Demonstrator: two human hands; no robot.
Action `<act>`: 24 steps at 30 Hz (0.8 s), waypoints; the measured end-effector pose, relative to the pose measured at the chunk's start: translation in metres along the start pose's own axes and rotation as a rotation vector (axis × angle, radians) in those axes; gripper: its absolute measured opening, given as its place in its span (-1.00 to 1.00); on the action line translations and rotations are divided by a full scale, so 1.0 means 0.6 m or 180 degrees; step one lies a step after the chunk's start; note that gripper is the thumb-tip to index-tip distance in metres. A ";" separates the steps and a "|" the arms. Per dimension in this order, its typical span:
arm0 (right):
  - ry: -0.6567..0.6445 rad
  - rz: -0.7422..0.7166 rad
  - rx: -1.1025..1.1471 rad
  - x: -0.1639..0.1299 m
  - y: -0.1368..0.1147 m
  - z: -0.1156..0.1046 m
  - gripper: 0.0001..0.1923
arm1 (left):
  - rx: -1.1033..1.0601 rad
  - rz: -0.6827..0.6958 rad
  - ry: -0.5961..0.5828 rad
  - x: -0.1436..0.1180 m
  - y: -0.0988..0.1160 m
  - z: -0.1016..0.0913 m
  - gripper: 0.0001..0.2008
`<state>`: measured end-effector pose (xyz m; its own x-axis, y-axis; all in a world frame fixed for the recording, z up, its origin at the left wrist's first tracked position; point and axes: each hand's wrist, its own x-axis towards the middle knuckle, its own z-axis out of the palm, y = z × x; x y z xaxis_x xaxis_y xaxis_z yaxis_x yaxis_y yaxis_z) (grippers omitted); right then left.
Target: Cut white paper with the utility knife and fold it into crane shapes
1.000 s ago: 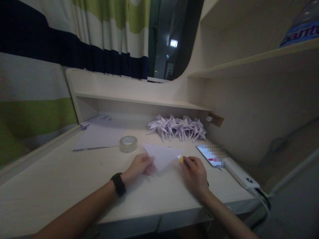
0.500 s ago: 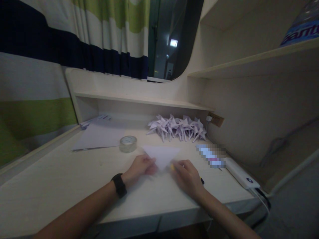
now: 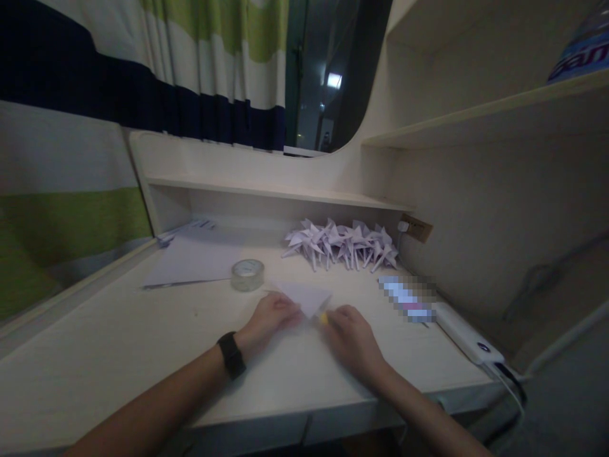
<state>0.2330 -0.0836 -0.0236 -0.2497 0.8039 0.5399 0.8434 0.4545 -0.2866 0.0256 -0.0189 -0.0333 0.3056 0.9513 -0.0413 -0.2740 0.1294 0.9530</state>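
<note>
Overhead at the upper right of the frame I can read only part of a blue label (image 3: 578,52), white letters that look like "an"; the rest runs off the edge. Nothing else legible: the phone (image 3: 408,298) screen is blurred out.

I'm looking down at a pale wooden desk (image 3: 118,343) with a low shelf (image 3: 276,193) across its back and a higher shelf (image 3: 485,111) at the right. A striped curtain (image 3: 95,95) in navy, white and green fills the upper left, and a dark window (image 3: 328,70) sits at top centre.

At lower centre my left hand (image 3: 271,317), black band (image 3: 231,355) on its wrist, lies flat with its fingers pressing the near corner of a folded paper triangle (image 3: 304,295). My right hand (image 3: 354,343) is curled around a small yellow tool (image 3: 324,318) whose tip meets the paper's right edge. I can't tell what the tool is.

A tape roll (image 3: 247,275) stands just left of the paper, a flat sheet (image 3: 195,257) beyond it. A heap of paper cranes (image 3: 342,244) lies at the back, and a white power bank (image 3: 469,333) lies right of the phone.

Compared with half a second ago, my right hand has slid left along the paper's edge, closer to my left hand, and covers more of the triangle.
</note>
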 end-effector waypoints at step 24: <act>-0.0120 -0.0050 0.0127 0.021 -0.018 0.008 -0.86 | 0.0466 -0.0400 -0.0262 -0.004 0.005 0.005 -0.69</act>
<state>0.2186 -0.0766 -0.0174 -0.2811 0.8101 0.5146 0.8198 0.4814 -0.3101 0.0270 -0.0215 -0.0297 0.4040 0.9034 -0.1438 -0.0953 0.1979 0.9756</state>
